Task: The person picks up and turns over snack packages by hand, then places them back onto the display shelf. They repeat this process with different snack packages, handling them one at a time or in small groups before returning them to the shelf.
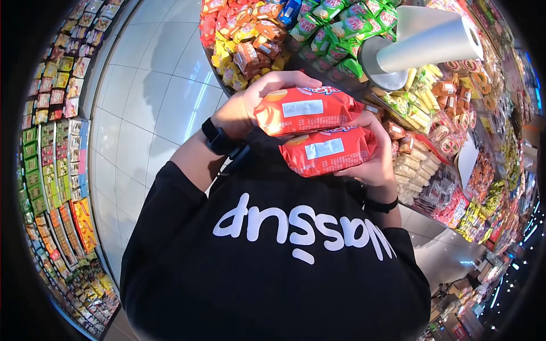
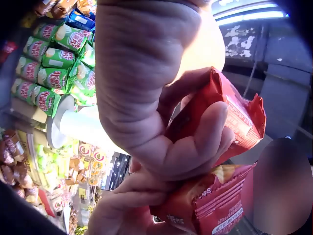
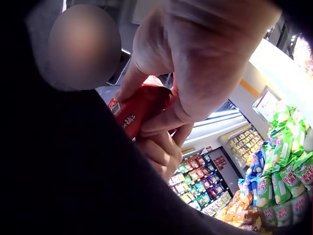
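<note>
My left hand grips a red snack packet, fingers over its top edge. Just below it and nearer my chest, a second red snack packet is in my right hand, held from its right side. Both packets show a white printed label facing up, and they overlap slightly in the head view. In the left wrist view, thumb and fingers wrap the upper packet, with the other packet beneath. A red packet also shows between fingers in the right wrist view.
Ahead is a display of yellow and brown packets and green packets. A plastic bag roll stands by them, with more wrapped sweets at right. Stocked shelves line the left, across a tiled floor.
</note>
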Available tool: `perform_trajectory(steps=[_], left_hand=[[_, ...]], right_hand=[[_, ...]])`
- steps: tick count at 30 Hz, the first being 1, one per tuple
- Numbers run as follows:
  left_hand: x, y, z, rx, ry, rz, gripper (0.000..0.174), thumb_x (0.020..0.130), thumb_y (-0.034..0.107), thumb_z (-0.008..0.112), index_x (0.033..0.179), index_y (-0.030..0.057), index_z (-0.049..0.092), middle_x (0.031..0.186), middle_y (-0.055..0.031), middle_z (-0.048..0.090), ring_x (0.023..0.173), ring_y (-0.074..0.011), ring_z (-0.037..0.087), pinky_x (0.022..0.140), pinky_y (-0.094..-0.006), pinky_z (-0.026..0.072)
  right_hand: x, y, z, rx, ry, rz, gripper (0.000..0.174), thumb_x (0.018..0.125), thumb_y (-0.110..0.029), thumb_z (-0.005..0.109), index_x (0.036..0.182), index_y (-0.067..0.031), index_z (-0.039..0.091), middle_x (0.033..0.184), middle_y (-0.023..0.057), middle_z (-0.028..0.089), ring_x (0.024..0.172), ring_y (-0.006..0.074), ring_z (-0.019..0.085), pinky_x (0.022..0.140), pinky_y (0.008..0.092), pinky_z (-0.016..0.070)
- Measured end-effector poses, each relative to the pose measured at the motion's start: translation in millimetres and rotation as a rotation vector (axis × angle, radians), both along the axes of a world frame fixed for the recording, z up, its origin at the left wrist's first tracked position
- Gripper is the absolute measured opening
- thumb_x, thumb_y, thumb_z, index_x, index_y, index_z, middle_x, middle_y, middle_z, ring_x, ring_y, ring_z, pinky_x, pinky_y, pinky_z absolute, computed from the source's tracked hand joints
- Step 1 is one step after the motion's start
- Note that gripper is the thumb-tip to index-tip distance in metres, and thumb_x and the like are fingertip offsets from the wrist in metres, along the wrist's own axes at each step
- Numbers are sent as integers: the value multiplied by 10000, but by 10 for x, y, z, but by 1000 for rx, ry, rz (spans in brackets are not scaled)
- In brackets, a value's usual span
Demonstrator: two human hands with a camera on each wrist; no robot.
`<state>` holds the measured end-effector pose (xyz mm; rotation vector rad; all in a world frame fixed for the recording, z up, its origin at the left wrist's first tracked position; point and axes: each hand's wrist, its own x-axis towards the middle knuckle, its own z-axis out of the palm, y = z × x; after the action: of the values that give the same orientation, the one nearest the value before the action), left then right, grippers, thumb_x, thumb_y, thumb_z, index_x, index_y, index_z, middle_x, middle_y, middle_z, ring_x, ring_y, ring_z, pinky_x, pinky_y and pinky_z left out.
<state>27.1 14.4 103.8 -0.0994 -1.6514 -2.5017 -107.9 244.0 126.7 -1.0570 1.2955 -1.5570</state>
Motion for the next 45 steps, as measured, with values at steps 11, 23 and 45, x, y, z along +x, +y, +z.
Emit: perform_trajectory(steps=[11, 23, 45], left_hand=[[23, -2, -53, -54, 18, -7, 435, 897, 241, 717, 1253, 30, 586, 1249, -124, 607, 1168, -221, 602, 992, -363, 495], [-250, -21, -48, 299, -302, -154, 431, 936, 211, 688, 1288, 0, 558, 1211, -65, 644, 1092, -137, 620, 959, -304, 502], [270, 22, -599, 414, -655, -62, 509, 1046, 413, 397, 1317, -3, 507, 1057, -160, 678, 777, -226, 664, 601, -341, 547]], right_hand=[[21, 35, -22, 6, -21, 7, 741, 579, -52, 947, 1200, -4, 546, 1283, 118, 551, 1228, 189, 519, 1081, 352, 385], [-230, 168, -69, 177, 23, -40, 604, 706, 27, 787, 1244, -23, 516, 1203, 43, 572, 1126, 122, 550, 1002, 299, 428], [-280, 770, -1044, 242, -230, -317, 122, 971, -167, 622, 937, -55, 588, 1215, 73, 617, 1108, 143, 557, 986, 317, 431]])
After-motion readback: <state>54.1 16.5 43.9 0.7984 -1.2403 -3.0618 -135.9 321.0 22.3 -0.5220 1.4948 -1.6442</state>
